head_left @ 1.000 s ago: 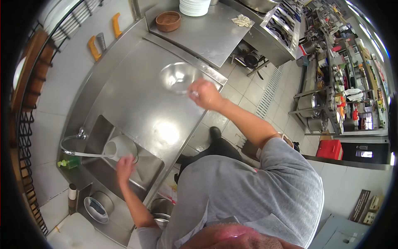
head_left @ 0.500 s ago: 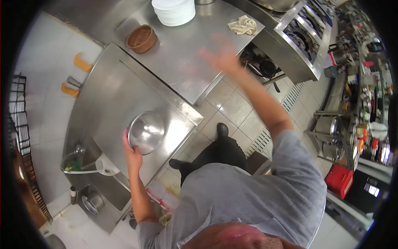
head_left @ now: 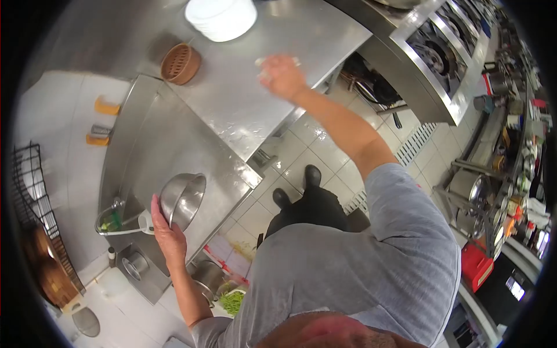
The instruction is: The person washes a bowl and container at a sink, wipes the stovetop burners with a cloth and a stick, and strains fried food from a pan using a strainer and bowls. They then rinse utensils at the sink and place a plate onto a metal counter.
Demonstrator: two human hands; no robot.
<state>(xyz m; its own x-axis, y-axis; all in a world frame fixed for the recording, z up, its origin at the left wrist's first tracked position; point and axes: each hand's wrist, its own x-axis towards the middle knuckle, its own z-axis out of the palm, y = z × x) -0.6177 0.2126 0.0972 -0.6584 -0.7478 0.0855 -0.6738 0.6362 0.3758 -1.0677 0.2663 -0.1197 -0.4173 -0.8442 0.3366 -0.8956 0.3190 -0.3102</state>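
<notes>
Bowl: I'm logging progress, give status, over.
Left hand holding bowl, tilted. Right hand at table, clutching cloth. Basket and plates apart from both hands.

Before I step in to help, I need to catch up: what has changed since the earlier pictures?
The bowl went from the right hand to the left hand, which holds it tilted. The right hand then took the cloth from the counter corner by the stove and drew it away from there. The plates and steamer stayed put.
</notes>
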